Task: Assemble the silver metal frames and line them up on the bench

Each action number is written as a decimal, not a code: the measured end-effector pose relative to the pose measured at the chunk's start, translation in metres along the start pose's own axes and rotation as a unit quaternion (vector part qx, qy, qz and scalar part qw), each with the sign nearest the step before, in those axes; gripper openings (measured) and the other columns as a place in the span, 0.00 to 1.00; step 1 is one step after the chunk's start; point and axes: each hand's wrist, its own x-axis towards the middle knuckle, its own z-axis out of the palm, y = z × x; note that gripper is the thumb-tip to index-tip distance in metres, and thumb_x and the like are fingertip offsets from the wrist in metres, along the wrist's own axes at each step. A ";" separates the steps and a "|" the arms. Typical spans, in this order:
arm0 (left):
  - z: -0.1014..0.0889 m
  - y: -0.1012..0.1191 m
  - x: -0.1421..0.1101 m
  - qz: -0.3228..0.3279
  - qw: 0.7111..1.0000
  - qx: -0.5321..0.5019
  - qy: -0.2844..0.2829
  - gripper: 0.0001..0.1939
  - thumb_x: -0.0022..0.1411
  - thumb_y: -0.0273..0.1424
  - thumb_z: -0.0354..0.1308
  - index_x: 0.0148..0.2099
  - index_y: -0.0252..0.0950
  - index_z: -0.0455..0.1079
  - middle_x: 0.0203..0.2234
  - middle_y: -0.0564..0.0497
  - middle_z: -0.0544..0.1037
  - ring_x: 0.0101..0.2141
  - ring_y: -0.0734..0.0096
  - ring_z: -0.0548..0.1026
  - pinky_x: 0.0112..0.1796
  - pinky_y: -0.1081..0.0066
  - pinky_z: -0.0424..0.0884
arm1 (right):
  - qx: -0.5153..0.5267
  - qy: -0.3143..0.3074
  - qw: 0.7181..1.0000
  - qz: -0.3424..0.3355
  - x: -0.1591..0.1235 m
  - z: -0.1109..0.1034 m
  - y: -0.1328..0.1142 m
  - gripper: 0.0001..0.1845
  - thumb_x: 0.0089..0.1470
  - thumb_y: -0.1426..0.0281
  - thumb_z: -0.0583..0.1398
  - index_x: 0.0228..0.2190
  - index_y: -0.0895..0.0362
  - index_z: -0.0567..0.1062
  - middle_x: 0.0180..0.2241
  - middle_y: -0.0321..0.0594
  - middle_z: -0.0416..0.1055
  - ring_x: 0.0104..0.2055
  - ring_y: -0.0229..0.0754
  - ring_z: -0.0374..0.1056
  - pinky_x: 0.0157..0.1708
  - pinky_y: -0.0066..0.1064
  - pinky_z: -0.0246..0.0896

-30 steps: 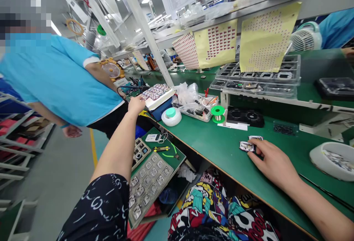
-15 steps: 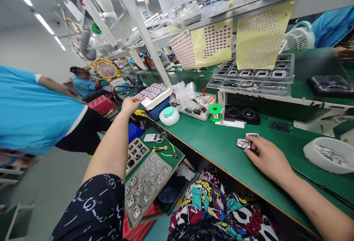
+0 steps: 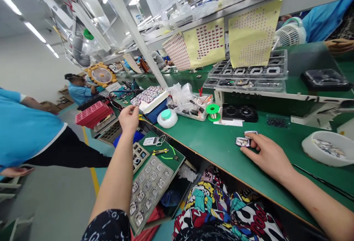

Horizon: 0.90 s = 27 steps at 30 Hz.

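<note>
My left hand (image 3: 128,120) is raised beside a white-topped blue box (image 3: 155,109), on which lies a sheet of small parts (image 3: 149,96). Its thumb and fingers are pinched together; whatever they hold is too small to make out. Over the green bench, my right hand (image 3: 269,156) has its thumb and fingers closed around two small white-framed cases with rounded corners. The nearer case (image 3: 242,142) shows fully, while the farther case (image 3: 251,133) is partly covered by my fingertips.
A low side table carries a grey tray of cases (image 3: 152,182), green-handled cutters (image 3: 172,154) and a yellow knife (image 3: 160,151). On the bench are a solder spool (image 3: 213,112), a white bowl of parts (image 3: 309,147) and black tweezers (image 3: 322,180). A person in blue (image 3: 30,130) stands left.
My left hand has drawn back a little from the box, still pinched. My right hand keeps its place at the cases. The person in blue has moved left, and the view has shifted slightly.
</note>
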 end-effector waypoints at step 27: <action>0.072 0.179 -0.256 0.468 0.780 -0.250 -0.332 0.16 0.79 0.39 0.51 0.54 0.37 0.76 0.47 0.46 0.78 0.45 0.66 0.78 0.48 0.67 0.76 | 0.052 -0.085 0.985 -0.139 -0.008 -0.001 -0.023 0.22 0.67 0.60 0.63 0.60 0.49 0.72 0.53 0.46 0.77 0.53 0.55 0.74 0.51 0.48 0.73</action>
